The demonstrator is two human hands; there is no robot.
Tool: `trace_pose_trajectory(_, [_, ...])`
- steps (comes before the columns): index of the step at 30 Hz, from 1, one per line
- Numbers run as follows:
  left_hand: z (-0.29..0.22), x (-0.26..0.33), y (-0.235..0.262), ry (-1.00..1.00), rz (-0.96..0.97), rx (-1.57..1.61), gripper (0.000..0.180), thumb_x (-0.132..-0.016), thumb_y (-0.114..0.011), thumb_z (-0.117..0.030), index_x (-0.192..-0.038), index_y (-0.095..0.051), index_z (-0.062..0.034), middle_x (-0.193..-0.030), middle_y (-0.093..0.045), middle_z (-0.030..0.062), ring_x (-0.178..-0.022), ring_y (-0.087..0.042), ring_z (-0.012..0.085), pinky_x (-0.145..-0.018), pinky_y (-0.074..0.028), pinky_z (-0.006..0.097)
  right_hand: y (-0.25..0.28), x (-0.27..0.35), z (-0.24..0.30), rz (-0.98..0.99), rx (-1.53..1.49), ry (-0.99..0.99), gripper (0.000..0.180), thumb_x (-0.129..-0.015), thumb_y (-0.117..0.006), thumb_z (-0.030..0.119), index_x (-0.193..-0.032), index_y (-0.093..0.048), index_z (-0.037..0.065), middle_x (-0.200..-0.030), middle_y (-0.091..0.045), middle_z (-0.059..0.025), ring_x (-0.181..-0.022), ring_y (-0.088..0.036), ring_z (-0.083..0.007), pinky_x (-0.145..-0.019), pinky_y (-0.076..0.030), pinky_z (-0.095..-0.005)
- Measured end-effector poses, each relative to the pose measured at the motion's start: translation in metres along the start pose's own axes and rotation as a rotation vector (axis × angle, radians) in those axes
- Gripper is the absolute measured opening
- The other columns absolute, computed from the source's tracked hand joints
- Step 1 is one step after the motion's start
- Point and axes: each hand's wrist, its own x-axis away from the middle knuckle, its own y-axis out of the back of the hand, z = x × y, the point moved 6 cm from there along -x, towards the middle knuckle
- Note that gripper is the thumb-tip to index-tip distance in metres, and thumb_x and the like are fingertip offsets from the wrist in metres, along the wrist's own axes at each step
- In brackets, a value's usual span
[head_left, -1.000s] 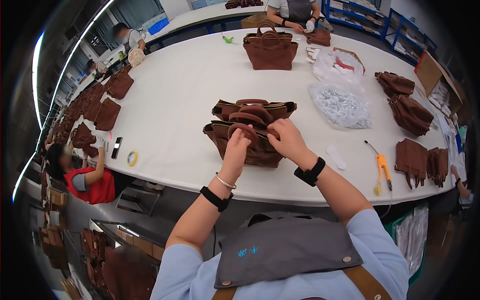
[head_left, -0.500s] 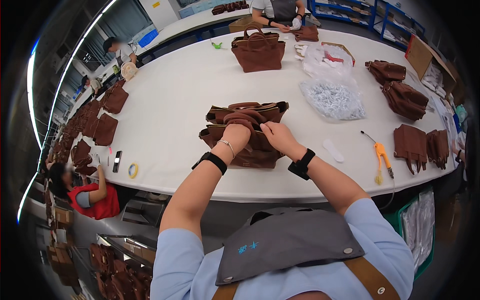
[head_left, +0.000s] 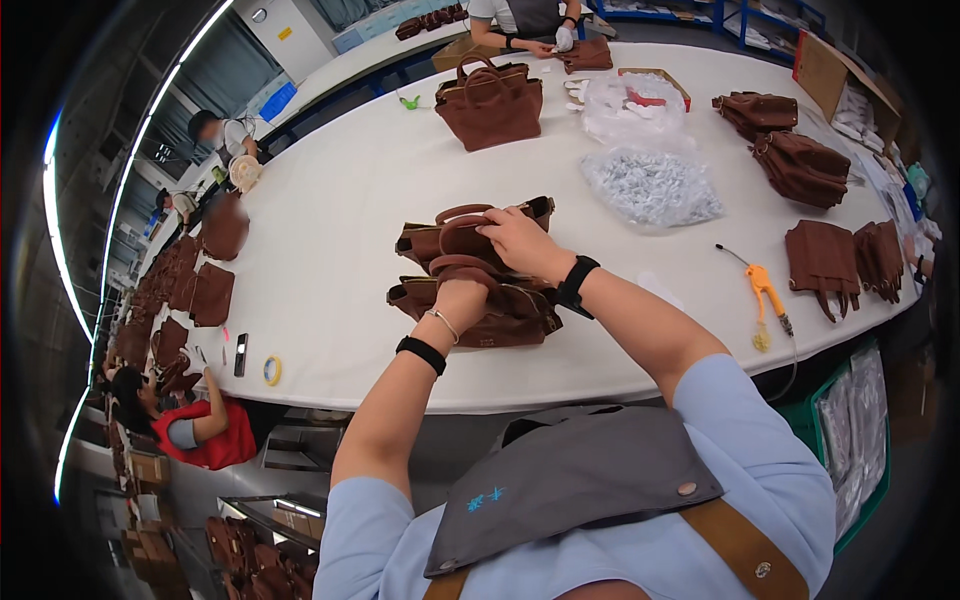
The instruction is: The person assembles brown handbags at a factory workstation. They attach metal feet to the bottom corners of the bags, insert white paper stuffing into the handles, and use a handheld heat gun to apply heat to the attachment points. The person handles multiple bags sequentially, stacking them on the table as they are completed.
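Two hands at the handles of paired brown bags

The left hand (head_left: 460, 300) reaches under the looped handle (head_left: 466, 263) of the front bag (head_left: 500, 333); its fingers are hidden by the leather, so whether they are clenched or loose cannot be told. The right hand (head_left: 527, 244) has its fingers bent and its fingertips against the upright handle (head_left: 456, 237) of the rear bag (head_left: 420, 243); how firmly they close cannot be seen. The left forearm rises from the lower edge, slanting to the right, with a black wristband (head_left: 423, 354) and a thin bracelet (head_left: 443, 325). The right forearm slants in to the left, its black watch (head_left: 577, 284) well beyond the table edge. Both bags stand on the white table (head_left: 320, 230), in front of the person, one just behind the other. Their long axes run broadly left to right, the rear bag's right end angled farther from the person; the handles point upward.
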Motion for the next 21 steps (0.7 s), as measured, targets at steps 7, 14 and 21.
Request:
trace_pose_trajectory(7, [-0.044,0.035,0.010,-0.007,0.089,0.173,0.024,-0.074,-0.071,-0.028,-0.094,-0.073,-0.0158,-0.095,-0.069,0.0109,-0.095,-0.066,0.0274,-0.084,-0.052,0.042,-0.003,0.008,-0.033,-0.017,-0.207,0.026,0.027,-0.084,-0.058,0.005,-0.108,-0.069,0.004,-0.129,-0.054,-0.0197,-0.122,-0.050,-0.0367,-0.104,-0.041,-0.0415])
trace_pose_trajectory(14, [-0.054,0.019,0.019,0.075,0.407,0.046,0.021,-0.080,-0.065,-0.017,-0.097,-0.075,-0.0089,-0.104,-0.071,0.0134,-0.098,-0.068,0.0296,-0.083,-0.054,0.041,0.007,0.052,-0.045,-0.048,-0.320,-0.254,0.026,-0.086,-0.058,0.002,-0.110,-0.065,0.002,-0.133,-0.050,-0.0179,-0.116,-0.056,-0.0312,-0.091,-0.050,-0.0349])
trace_pose_trajectory(21, [-0.034,0.051,0.034,0.056,-0.130,0.037,0.014,-0.080,-0.063,-0.022,-0.088,-0.070,-0.0142,-0.089,-0.068,0.0093,-0.086,-0.067,0.0276,-0.069,-0.054,0.040,0.066,0.111,-0.064,-0.207,-0.314,-0.411,0.019,-0.088,-0.057,0.002,-0.104,-0.069,0.004,-0.112,-0.064,-0.0096,-0.100,-0.063,-0.0202,-0.071,-0.054,-0.0275])
